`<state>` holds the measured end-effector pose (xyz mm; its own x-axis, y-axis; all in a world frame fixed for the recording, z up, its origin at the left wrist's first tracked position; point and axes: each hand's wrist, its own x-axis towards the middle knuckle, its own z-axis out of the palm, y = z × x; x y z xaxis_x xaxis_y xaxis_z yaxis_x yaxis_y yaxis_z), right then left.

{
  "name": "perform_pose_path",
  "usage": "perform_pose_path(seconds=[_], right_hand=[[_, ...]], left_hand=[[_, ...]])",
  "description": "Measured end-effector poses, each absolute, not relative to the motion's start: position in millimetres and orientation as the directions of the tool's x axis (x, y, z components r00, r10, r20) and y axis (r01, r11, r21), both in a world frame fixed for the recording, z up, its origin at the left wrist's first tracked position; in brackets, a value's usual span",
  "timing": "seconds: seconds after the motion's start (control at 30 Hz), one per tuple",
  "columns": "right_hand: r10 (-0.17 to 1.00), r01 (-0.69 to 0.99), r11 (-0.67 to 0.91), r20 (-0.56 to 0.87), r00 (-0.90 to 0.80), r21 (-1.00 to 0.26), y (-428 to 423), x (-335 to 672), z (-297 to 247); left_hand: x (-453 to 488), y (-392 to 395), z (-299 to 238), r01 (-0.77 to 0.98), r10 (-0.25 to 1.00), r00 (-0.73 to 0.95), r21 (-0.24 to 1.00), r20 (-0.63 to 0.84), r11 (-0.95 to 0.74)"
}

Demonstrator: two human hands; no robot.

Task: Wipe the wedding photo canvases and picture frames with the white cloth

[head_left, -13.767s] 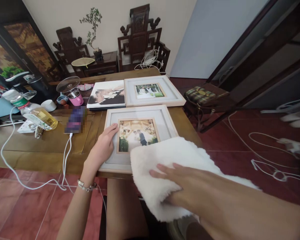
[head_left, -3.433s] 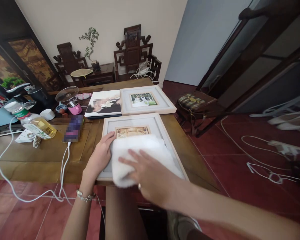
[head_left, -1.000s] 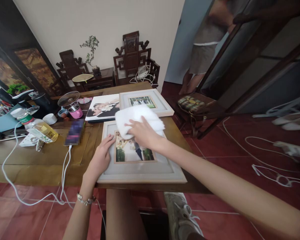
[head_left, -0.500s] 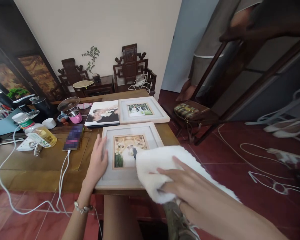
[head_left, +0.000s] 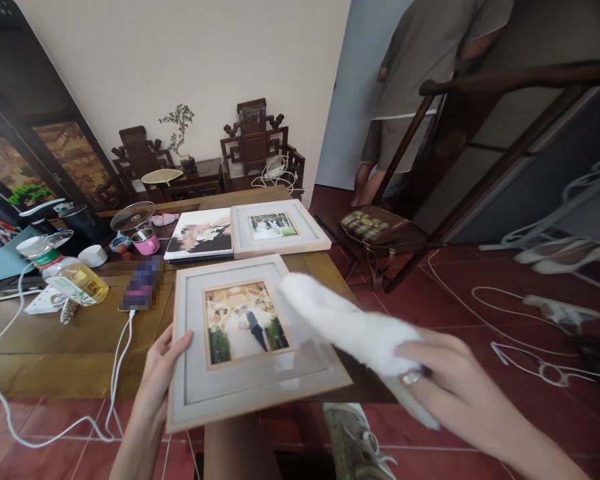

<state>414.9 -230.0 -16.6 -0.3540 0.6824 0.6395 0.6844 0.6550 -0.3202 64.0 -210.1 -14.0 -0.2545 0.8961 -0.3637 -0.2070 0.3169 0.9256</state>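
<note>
My left hand grips the left edge of a pale wooden picture frame, thumb on the front and fingers behind. The frame is tilted up toward me at the table's near edge, and a wedding photo shows in its middle. To the right, my right hand is closed on a fluffy white cloth. The cloth's far end lies over or against the frame's right side; whether it touches the glass I cannot tell. A ring shows on my right hand.
Behind lie a second picture frame and a photo album. A phone on a white cable, an oil bottle and a pink cup stand left. A wooden chair and a standing person are at right.
My left hand has tilted the picture frame up off the table toward me. My right hand has drawn the cloth rightward, now bunched and narrower. The person behind has moved farther off.
</note>
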Motion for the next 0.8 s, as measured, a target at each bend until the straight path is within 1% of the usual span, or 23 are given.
perform_pose_path(seconds=[0.07,0.1,0.17,0.2,0.23,0.27,0.3,0.33,0.37,0.4,0.43,0.47,0.5,0.53,0.57,0.6,0.63,0.67,0.73,0.8], right_hand=[[0.597,0.661,0.705,0.716,-0.361,-0.255,-224.3,421.4,-13.5],[0.563,0.656,0.724,0.731,-0.386,-0.211,-222.2,421.9,-15.4],[0.541,0.658,0.740,0.707,-0.456,-0.143,-221.3,417.9,-25.3],[0.548,0.645,0.752,0.671,-0.500,-0.134,-222.4,414.4,-31.7],[0.572,0.627,0.763,0.617,-0.541,-0.158,-224.0,410.6,-37.3],[0.606,0.600,0.769,0.548,-0.576,-0.220,-225.6,407.0,-40.9],[0.648,0.569,0.757,0.473,-0.597,-0.320,-226.3,404.2,-41.5],[0.697,0.533,0.715,0.402,-0.594,-0.452,-225.5,402.2,-38.8],[0.757,0.486,0.631,0.345,-0.555,-0.604,-222.6,400.7,-33.0],[0.823,0.401,0.515,0.307,-0.478,-0.758,-217.3,399.5,-24.6],[0.887,0.262,0.379,0.268,-0.377,-0.888,-209.7,398.0,-14.6],[0.938,0.086,0.230,0.197,-0.284,-0.970,-200.2,395.8,-4.0],[0.968,-0.105,0.083,0.105,-0.229,-0.991,-189.5,392.8,6.3],[0.970,-0.261,-0.055,0.011,-0.243,-0.964,-178.5,388.9,15.5],[0.963,-0.379,-0.161,-0.060,-0.264,-0.911,-167.9,384.6,23.4],[0.956,-0.456,-0.224,-0.103,-0.276,-0.861,-158.3,380.4,29.8],[0.958,-0.505,-0.244,-0.125,-0.258,-0.828,-150.3,376.8,34.8],[0.970,-0.542,-0.226,-0.136,-0.202,-0.810,-143.8,374.2,38.6],[0.987,-0.591,-0.152,-0.153,-0.048,-0.792,-134.9,373.3,43.7],[0.980,-0.627,-0.104,-0.188,0.069,-0.772,-129.5,377.5,46.5]], left_hand=[[53.6,-214.8,-1.4,-0.214,0.874,-0.322,0.927,-0.364,0.307],[48.2,-215.4,6.1,-0.214,0.855,-0.368,0.928,-0.366,0.305],[39.0,-213.3,22.4,-0.205,0.817,-0.473,0.943,-0.330,0.263],[35.8,-211.0,30.3,-0.208,0.804,-0.503,0.947,-0.317,0.244],[33.8,-208.0,37.8,-0.216,0.792,-0.532,0.952,-0.300,0.216],[32.9,-204.5,44.5,-0.238,0.787,-0.545,0.953,-0.290,0.187],[33.3,-200.6,50.4,-0.269,0.783,-0.546,0.948,-0.297,0.172],[35.0,-196.2,55.5,-0.301,0.783,-0.540,0.940,-0.307,0.161],[37.8,-191.1,59.9,-0.329,0.788,-0.527,0.931,-0.319,0.157],[41.9,-185.5,63.6,-0.354,0.788,-0.511,0.920,-0.342,0.170],[47.1,-178.9,66.9,-0.372,0.799,-0.484,0.910,-0.358,0.183],[53.5,-171.5,69.8,-0.384,0.811,-0.456,0.903,-0.367,0.192],[60.8,-163.0,72.5,-0.396,0.829,-0.410,0.893,-0.379,0.212],[68.7,-153.7,75.1,-0.403,0.851,-0.360,0.886,-0.383,0.228],[77.0,-143.7,77.7,-0.415,0.869,-0.291,0.871,-0.400,0.262],[85.0,-133.2,80.2,-0.426,0.890,-0.202,0.855,-0.408,0.295],[92.4,-122.7,82.3,-0.433,0.907,-0.126,0.845,-0.402,0.315],[98.9,-112.5,83.6,-0.434,0.912,-0.084,0.838,-0.402,0.330],[108.4,-94.2,81.9,-0.466,0.923,-0.013,0.819,-0.385,0.335],[114.7,-80.1,71.4,-0.537,0.936,0.063,0.778,-0.347,0.325]])
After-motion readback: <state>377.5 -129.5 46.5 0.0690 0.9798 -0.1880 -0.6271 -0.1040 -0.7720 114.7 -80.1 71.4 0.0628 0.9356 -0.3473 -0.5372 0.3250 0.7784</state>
